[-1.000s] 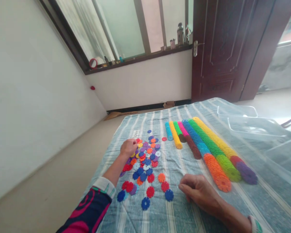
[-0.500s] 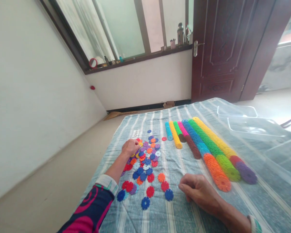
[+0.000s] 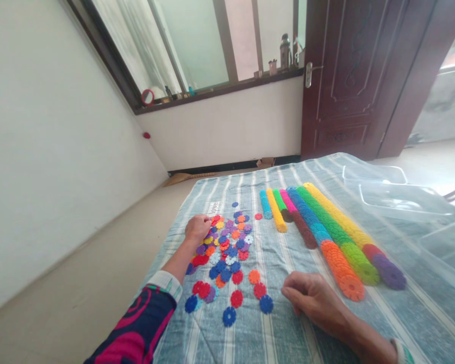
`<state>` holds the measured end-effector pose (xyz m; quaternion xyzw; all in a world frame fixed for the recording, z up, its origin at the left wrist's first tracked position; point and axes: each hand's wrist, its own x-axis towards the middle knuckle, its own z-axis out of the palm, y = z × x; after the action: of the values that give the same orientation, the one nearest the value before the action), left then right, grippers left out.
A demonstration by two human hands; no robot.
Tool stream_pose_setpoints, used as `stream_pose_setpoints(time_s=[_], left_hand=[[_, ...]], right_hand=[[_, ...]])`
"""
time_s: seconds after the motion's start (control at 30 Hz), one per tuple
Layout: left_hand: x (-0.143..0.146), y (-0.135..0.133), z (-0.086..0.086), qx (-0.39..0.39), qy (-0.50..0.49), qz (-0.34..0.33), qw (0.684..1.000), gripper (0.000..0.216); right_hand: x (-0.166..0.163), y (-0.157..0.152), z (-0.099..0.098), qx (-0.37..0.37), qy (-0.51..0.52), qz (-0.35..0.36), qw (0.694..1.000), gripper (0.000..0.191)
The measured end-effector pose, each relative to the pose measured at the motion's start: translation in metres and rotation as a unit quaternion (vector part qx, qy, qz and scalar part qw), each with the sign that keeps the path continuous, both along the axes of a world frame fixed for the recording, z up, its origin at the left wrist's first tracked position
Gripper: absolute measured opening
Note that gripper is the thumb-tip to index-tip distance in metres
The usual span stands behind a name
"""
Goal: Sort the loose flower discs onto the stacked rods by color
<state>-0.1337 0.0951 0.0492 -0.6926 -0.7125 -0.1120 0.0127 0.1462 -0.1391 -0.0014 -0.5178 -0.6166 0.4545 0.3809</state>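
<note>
Two hands in play over the striped cloth (image 3: 246, 336), and the left hand (image 3: 197, 228) is the one right up at the loose discs (image 3: 231, 251)! It sits at the far left edge of the pile, with the red and yellow pieces just beside its fingertips, and the bulk of the pile spreading to its right and back toward the person. Fingers curled in, knuckles up; whether a disc is pinched underneath, I cannot tell.

Across to the right hand (image 3: 313, 296), low on the cloth, thumb folded against bent fingers, nothing showing in that grip, though the palm is hidden. Just left of it, a short chain: an orange disc (image 3: 254, 276), a red disc (image 3: 260, 290) and a blue disc (image 3: 266, 304), with the blue end nearest the person. For those three, the right hand is clearly closer; for the main pile's far edge, it's the left.

And beyond the right hand, the long stacked rows (image 3: 331, 230), their long axes slanting from far left to near right, well apart from the left hand.
</note>
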Motion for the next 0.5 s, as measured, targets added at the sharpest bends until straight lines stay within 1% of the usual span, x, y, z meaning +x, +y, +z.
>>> stream_pose_setpoints(time_s=[0.17, 0.37, 0.47, 0.5], left_hand=[[-0.001, 0.01, -0.003, 0.004, -0.01, 0.007, 1.0, 0.022], [-0.013, 0.026, -0.008, -0.007, -0.064, 0.036, 0.997, 0.016], [-0.019, 0.034, -0.013, -0.022, -0.082, 0.033, 0.996, 0.022], [-0.02, 0.036, -0.016, -0.026, -0.089, 0.031, 0.995, 0.021]], right_hand=[[0.0, -0.001, -0.001, -0.008, -0.003, 0.0, 1.0, 0.021], [0.0, -0.001, -0.005, -0.009, 0.003, 0.003, 1.0, 0.023], [0.0, -0.001, -0.005, -0.012, 0.01, 0.004, 1.0, 0.023], [0.0, -0.001, -0.005, -0.013, 0.012, 0.004, 1.0, 0.023]])
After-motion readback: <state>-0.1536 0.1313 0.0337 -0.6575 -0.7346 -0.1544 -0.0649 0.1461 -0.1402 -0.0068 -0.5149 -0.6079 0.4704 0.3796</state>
